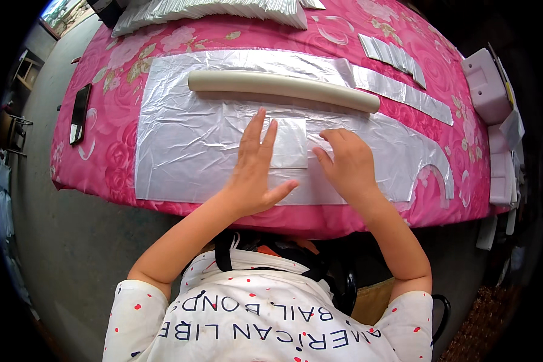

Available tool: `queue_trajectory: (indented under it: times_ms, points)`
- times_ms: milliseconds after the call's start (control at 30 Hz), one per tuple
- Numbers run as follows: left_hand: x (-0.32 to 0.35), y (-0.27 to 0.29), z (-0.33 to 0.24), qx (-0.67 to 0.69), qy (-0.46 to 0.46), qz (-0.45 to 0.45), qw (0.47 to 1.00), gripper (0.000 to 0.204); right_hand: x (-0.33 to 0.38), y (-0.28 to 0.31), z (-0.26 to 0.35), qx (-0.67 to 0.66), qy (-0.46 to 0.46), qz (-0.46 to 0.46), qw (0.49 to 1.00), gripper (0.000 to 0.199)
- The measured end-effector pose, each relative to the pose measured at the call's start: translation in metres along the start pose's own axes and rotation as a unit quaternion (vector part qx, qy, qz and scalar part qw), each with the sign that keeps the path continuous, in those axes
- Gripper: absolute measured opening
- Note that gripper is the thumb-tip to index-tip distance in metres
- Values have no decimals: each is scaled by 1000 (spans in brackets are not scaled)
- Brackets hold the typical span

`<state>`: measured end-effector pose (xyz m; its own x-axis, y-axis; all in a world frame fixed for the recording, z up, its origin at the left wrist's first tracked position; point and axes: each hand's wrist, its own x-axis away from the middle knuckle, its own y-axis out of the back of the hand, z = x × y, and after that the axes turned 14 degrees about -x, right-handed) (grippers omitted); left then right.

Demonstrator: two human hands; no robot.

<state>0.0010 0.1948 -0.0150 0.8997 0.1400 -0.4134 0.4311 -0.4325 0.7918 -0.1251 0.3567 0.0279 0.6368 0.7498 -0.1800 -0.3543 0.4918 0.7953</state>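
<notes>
A large sheet of thin, silvery-white plastic film, creased in places, is spread over the table in front of me. It looks cut like a bag with handles, with a curved notch at its right end. On its middle lies a small folded white square. My left hand is at the square's left edge, fingers extended and thumb spread. Just right of the square, my right hand hovers with fingers slightly bent and apart, holding nothing. Beyond both hands a long pale tube rests across the film.
A pink floral cloth covers the table. A phone lies at the left edge. Stacked folded white pieces stand at the back, with a smaller overlapping row at back right. White foam boxes stand beyond the right edge.
</notes>
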Motion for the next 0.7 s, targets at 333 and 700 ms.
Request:
queue_trajectory:
  times_ms: [333,700]
  points:
    - [127,59,-18,483,483,213,699,23,-1,-94,41,-53,119,101,986,68]
    - [59,100,-29,90,316,412,850,23,30,-50,58,-137,263,233,926,15]
